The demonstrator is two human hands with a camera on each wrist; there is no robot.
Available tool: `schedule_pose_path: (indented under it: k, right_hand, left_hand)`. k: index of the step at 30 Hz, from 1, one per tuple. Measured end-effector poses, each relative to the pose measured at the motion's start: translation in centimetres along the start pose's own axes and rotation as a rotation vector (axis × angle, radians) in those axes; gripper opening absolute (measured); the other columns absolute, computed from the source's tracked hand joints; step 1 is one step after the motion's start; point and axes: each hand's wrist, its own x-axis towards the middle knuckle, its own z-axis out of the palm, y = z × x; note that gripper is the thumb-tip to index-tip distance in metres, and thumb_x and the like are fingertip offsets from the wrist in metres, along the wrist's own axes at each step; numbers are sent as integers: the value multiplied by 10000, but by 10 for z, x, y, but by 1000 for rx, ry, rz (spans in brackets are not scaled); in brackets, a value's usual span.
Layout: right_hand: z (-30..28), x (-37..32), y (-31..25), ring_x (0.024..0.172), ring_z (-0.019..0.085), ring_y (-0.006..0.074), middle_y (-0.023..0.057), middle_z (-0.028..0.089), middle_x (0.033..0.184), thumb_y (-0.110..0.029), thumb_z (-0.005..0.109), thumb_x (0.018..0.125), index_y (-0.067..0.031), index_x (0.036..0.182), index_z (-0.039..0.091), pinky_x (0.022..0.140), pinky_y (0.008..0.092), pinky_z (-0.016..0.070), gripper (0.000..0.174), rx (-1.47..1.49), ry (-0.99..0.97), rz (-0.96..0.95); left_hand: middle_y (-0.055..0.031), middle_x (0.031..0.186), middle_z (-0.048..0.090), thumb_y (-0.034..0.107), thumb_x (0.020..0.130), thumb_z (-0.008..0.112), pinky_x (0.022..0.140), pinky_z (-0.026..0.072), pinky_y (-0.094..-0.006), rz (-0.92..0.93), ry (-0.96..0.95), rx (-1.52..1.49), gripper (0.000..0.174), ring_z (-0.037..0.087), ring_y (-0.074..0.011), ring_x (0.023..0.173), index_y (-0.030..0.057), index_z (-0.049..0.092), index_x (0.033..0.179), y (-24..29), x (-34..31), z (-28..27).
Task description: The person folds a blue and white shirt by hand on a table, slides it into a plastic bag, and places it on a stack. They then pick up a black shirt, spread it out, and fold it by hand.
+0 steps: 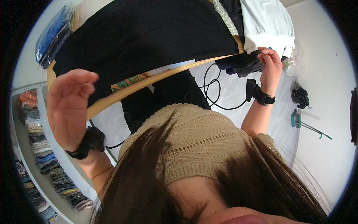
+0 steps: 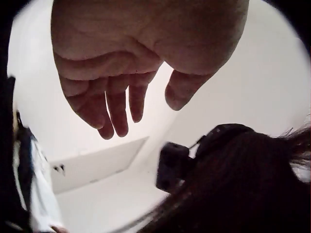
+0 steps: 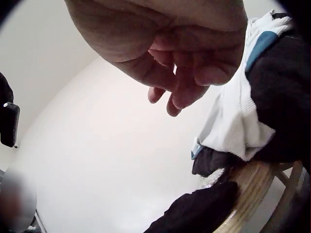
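Observation:
A black cloth garment (image 1: 149, 35) lies spread over the wooden table (image 1: 123, 98), its near edge along the table's curved front rim. My left hand (image 1: 72, 106) is raised at the left, over the table's corner, with fingers loosely bent. Nothing is in that palm (image 2: 146, 39) in the left wrist view. At the right, my right hand (image 1: 271, 71) hovers by the hem of a white garment (image 1: 268, 24). Its fingers (image 3: 182, 92) hang loosely curled and hold nothing, with the white garment's ribbed edge (image 3: 235, 126) beside them.
Bagged blue and dark clothes (image 1: 56, 33) sit at the table's far left. A shelf (image 1: 48, 183) of folded packed clothes stands at left. Dark cloth (image 1: 242, 63) hangs at the table's right, near a looped black cable (image 1: 220, 106). A green-and-metal holder (image 1: 296, 118) is on the right wall.

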Motion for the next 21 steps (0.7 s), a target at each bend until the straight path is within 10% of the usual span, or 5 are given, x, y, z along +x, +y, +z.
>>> schedule_pose_path:
  k: [4,10,11,17,21]
  right_hand:
    - [21,0,-11,730,526,86,46,635,869,9,482,827,1,854,610,669,198,394,131,-187,-81,-58]
    - [44,-11,-39,741,532,86,22,608,807,0,486,851,7,868,611,689,211,419,127,-399,-199,-61]
    - [50,-12,-47,742,534,88,23,608,812,5,483,851,7,856,607,692,212,421,124,-410,-209,-78]
    - [82,10,-127,785,520,104,40,596,854,51,450,829,9,818,562,729,230,413,120,-418,-382,-262]
    - [121,47,-180,755,513,97,19,592,833,-2,464,814,-18,804,570,685,220,387,107,-520,-490,-404]
  left_hand:
    - [-29,1052,636,355,864,577,801,427,-288,16,-700,-551,233,600,-192,903,167,654,978,31,27,41]
    - [-18,1038,634,129,872,562,636,414,-233,298,-548,-578,144,584,-206,895,151,648,985,78,-7,41]
    - [-208,921,608,229,893,529,678,473,-393,457,-358,-682,244,613,-319,841,-7,586,920,52,-37,39]
    - [-126,952,650,155,869,559,521,358,-239,649,-152,-524,133,602,-199,698,119,611,987,78,-63,26]
    - [-132,1024,637,115,873,555,540,379,-241,512,-561,-411,94,594,-226,778,103,589,959,107,-49,-24]
